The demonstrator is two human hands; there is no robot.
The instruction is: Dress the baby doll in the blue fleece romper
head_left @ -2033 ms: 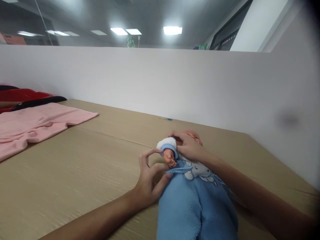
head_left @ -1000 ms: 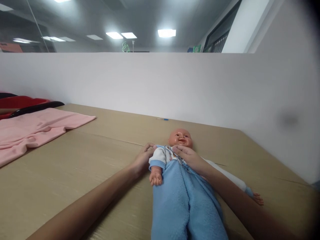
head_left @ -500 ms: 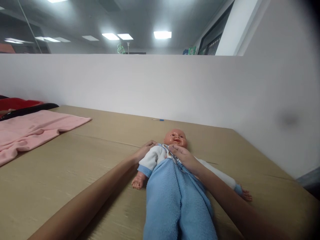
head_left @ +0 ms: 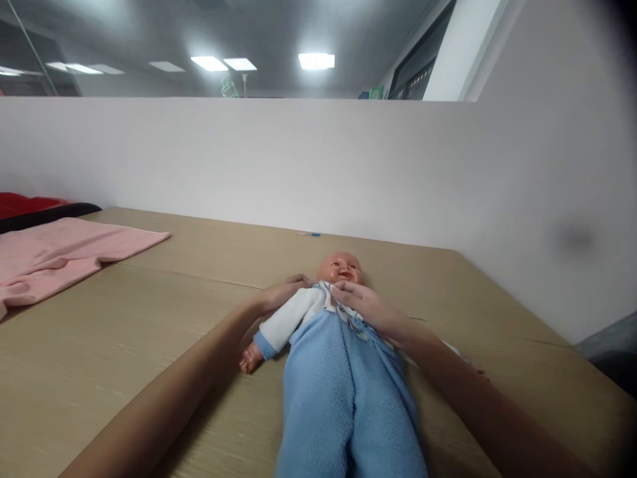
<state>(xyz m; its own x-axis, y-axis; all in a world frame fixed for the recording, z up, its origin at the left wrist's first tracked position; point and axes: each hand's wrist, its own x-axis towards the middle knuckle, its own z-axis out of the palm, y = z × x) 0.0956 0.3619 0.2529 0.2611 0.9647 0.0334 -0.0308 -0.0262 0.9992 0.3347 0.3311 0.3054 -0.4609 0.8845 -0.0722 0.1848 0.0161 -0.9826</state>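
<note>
A baby doll (head_left: 340, 267) lies on its back, its head toward the wall. It wears a fleecy one-piece suit (head_left: 323, 392), blue on the legs and white on the sleeves, with the front loosely gathered. My left hand (head_left: 286, 292) is at the shoulder on the left of the view, its fingers closed on the collar edge. Across the upper chest, my right hand (head_left: 365, 304) pinches the other side of the collar just below the chin. One doll arm stretches out to the left; my right forearm mostly hides the other. My fingertips are partly hidden.
The doll lies on a tan table (head_left: 209, 252) against a white wall (head_left: 239, 159). A pink cloth (head_left: 64, 249) is spread at the left, with a red and black item (head_left: 40, 211) behind it. Near the wall lies a small blue-ended stick (head_left: 313, 234).
The doll's arm on the left has swung outward and straightened. The suit's collar is drawn further over the chest. My right forearm now covers more of the other sleeve.
</note>
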